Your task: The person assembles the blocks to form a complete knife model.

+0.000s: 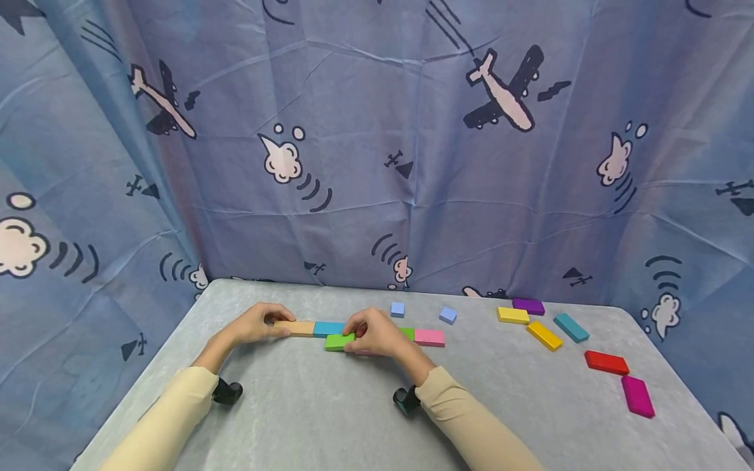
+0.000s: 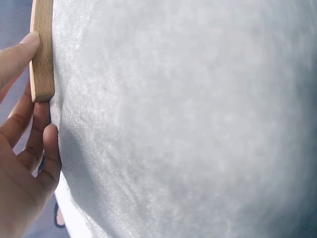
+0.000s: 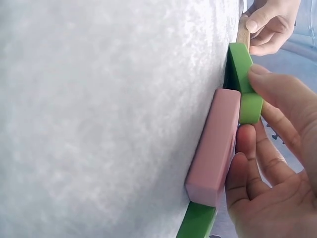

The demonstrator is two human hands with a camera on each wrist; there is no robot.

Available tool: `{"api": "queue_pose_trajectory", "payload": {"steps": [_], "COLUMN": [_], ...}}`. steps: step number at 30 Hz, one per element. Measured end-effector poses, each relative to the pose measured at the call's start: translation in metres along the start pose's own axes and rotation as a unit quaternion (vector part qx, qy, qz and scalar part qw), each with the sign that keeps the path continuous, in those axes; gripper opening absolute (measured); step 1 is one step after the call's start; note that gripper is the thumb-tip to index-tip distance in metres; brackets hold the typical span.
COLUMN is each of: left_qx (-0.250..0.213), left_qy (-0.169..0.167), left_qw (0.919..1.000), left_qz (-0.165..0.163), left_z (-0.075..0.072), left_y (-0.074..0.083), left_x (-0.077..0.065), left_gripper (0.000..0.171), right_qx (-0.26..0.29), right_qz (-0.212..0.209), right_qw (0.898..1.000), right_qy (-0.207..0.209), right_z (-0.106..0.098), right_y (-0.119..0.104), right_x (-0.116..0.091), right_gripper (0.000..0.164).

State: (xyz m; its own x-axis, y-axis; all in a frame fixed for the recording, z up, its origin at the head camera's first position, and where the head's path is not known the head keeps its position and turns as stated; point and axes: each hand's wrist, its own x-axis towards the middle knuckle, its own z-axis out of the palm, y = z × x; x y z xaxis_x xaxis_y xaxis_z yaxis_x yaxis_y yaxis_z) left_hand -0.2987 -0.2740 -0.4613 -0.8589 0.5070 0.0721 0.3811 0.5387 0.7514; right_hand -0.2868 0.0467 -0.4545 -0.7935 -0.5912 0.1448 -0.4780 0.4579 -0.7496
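A row of coloured blocks lies across the middle of the table. At its left end my left hand [image 1: 262, 322] pinches a plain wooden block [image 1: 297, 328], thumb on the near face; the left wrist view shows its wood grain. To its right lies a blue block [image 1: 328, 329]. My right hand [image 1: 374, 332] pinches a light green block [image 1: 338, 343] just in front of the blue one. A dusty pink block [image 3: 214, 144] sits beside the green block's end, mostly hidden by the hand in the head view. Further right in the row are a green block [image 1: 408, 333] and a pink block [image 1: 430, 337].
Two small light blue blocks [image 1: 397, 309] lie behind the row. At the right are yellow [image 1: 512, 315], purple [image 1: 528, 306], amber [image 1: 544, 335], teal [image 1: 571, 327], red [image 1: 607, 362] and magenta [image 1: 638, 396] blocks. A printed blue curtain [image 1: 365, 163] hangs behind the table.
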Motion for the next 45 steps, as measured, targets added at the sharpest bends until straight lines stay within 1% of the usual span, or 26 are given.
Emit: {"api": "queue_pose_trajectory", "payload": {"steps": [5,15,24,27,32,36,39,45], "left_qx": [-0.001,-0.002,0.001,0.002,0.007,0.011,0.007,0.002], "left_qy": [0.001,0.001,0.006,0.004,0.003,0.005,0.004,0.002], "left_qw": [1.0,1.0,1.0,1.0,1.0,0.9999,0.9999,1.0], "left_qz": [-0.005,-0.002,-0.005,-0.006,-0.005,0.001,0.007,0.0], "left_z": [0.0,0.0,0.0,0.001,0.0,0.0,0.0,0.001], "left_y": [0.001,0.002,0.001,-0.001,-0.001,-0.002,-0.001,0.0], "left_x": [-0.001,-0.001,0.0,0.001,0.0,-0.001,-0.001,-0.001], "left_gripper": [0.022,0.021,0.021,0.021,0.021,0.021,0.021,0.021], "right_qx": [-0.003,-0.006,0.013,0.023,0.041,0.045,0.04,0.042], "right_qz": [0.011,0.019,0.01,-0.008,-0.048,-0.055,-0.044,-0.026], "right_qw": [1.0,1.0,1.0,1.0,0.998,0.998,0.998,0.999], "right_qy": [-0.006,-0.014,-0.016,-0.015,-0.01,-0.004,0.0,0.0], "right_z": [0.0,0.0,-0.001,-0.004,-0.018,-0.033,-0.045,-0.068], "right_y": [-0.002,-0.002,0.001,0.001,0.002,0.01,0.016,0.032], "right_x": [0.001,0.002,0.001,-0.001,-0.01,-0.02,-0.032,-0.06], "right_gripper": [0.019,0.02,0.02,0.018,0.016,0.015,0.013,0.017]}}
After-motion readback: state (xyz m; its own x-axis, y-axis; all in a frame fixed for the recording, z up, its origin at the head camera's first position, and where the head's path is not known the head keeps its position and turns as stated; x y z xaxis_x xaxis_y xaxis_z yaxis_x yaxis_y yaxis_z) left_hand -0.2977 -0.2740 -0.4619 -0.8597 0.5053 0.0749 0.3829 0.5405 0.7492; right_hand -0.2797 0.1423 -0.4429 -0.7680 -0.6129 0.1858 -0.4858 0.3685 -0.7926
